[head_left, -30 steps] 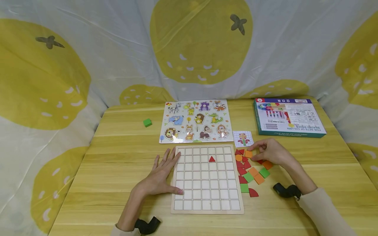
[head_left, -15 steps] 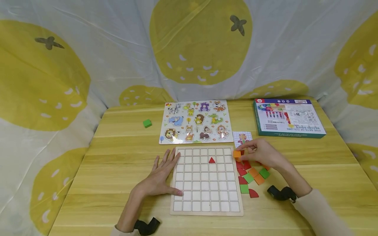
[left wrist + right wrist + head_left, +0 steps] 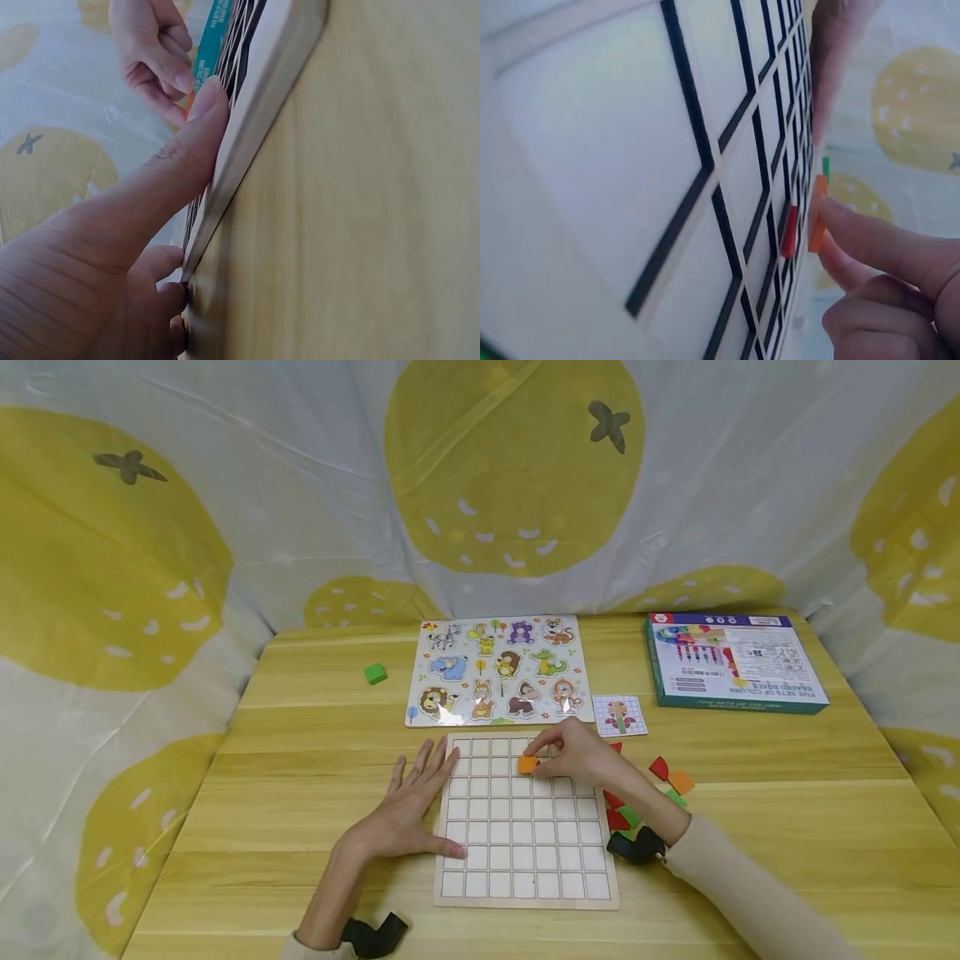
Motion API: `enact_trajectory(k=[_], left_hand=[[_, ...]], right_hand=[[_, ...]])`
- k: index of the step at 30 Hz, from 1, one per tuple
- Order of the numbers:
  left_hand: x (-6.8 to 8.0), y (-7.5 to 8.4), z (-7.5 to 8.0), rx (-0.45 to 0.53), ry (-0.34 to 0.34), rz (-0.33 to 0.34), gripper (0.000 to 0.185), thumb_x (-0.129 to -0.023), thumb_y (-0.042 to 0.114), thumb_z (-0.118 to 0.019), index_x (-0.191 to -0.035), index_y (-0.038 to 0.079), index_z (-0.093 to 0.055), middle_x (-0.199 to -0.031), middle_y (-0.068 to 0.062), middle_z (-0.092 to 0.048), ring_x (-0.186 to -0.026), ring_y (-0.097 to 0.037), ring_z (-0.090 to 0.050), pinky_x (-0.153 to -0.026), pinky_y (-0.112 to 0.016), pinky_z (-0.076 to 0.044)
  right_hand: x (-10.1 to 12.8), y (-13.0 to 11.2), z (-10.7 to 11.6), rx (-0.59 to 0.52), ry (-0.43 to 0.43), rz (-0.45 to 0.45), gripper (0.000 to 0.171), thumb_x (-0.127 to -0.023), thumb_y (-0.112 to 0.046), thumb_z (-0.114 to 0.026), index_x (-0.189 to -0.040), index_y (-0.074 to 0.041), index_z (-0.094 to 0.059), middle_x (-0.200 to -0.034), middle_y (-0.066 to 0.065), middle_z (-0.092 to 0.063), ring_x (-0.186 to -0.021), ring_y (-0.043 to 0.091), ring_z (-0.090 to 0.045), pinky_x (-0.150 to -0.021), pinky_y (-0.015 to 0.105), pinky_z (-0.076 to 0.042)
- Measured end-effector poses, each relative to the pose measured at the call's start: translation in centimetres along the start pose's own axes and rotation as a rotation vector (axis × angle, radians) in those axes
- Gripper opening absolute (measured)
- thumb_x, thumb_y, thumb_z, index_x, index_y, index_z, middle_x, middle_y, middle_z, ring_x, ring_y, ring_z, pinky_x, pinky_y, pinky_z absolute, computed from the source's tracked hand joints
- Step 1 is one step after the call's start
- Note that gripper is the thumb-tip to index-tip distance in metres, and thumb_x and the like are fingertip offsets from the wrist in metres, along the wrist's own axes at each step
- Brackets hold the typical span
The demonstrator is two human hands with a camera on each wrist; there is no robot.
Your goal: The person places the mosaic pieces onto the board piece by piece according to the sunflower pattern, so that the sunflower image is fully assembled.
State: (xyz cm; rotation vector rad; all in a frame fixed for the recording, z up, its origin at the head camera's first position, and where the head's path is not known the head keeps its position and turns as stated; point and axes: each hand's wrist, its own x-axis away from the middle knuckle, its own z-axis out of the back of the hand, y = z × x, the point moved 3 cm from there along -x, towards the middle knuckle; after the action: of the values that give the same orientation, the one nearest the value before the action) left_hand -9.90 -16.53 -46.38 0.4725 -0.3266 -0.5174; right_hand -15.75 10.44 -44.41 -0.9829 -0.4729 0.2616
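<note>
— Since a second ago the right hand [image 3: 577, 756] has left the loose pile at the board's right side and now sits over the grid board [image 3: 525, 893], carrying an orange square tile [image 3: 527, 764] with it. See it?

— Yes. Thumb and fingertips pinch the tile above the second row from the far edge, about mid-width. It looks nearly flat, its edges roughly in line with the grid; being square, it has no clear long axis. In the right wrist view the orange tile [image 3: 817, 217] shows edge-on, just beside a red piece [image 3: 789, 231] on the board.

— And the nearer hand?

— The left hand [image 3: 408, 806] lies flat with straight, spread fingers on the table [image 3: 300, 777], fingertips at the board's left edge. It holds nothing. In the left wrist view the thumb [image 3: 191, 142] presses against the board's rim.

— What lies to the right?

— Loose tiles [image 3: 663, 777], red, orange and green, partly hidden behind the right forearm.

— Farther back?

— A small pattern card [image 3: 619, 714] showing a flower on a grid, then an animal peg puzzle [image 3: 497, 670]. A green cube [image 3: 375, 673] sits alone, well to the left.

— Any writing?

— A box [image 3: 735, 660] at far right faces away; its upside-down print reads "FIVE SETS OF COLUMN". The smaller text is too small to read.
</note>
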Motion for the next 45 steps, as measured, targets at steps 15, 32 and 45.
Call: enact_trajectory(k=[15,32,45], left_hand=[[0.0,0.1,0.1,-0.006,-0.006,0.0,0.131,-0.063,0.066,-0.078,-0.157,0.016,-0.002,-0.164,-0.007,0.01,-0.151,-0.033,0.01,-0.117,-0.063,0.007],[-0.1,0.0,0.0,0.003,-0.013,0.009,0.131,-0.063,0.067,-0.077,-0.157,0.018,-0.001,-0.164,-0.005,0.01,-0.152,-0.031,0.011,-0.117,-0.063,0.007],[0.0,-0.1,-0.1,0.012,-0.012,0.009,0.13,-0.063,0.067,-0.077,-0.157,0.018,-0.001,-0.164,-0.004,0.011,-0.151,-0.031,0.012,-0.117,-0.062,0.008]], right_hand=[[-0.6,0.5,-0.6,-0.033,0.025,-0.013,0.024,-0.073,-0.011,-0.083,-0.096,-0.014,-0.078,-0.05,-0.004,-0.028,-0.05,0.013,-0.024,-0.052,0.024,-0.026],[-1.2,0.2,-0.7,-0.013,0.012,-0.063,0.019,-0.072,-0.012,-0.084,-0.089,-0.019,-0.079,-0.048,-0.003,-0.031,-0.049,0.013,-0.024,-0.05,0.023,-0.022],[-1.1,0.3,-0.5,-0.05,0.017,-0.083,0.019,-0.074,-0.017,-0.083,-0.092,-0.019,-0.079,-0.047,-0.004,-0.035,-0.048,0.012,-0.029,-0.048,0.023,-0.026]])
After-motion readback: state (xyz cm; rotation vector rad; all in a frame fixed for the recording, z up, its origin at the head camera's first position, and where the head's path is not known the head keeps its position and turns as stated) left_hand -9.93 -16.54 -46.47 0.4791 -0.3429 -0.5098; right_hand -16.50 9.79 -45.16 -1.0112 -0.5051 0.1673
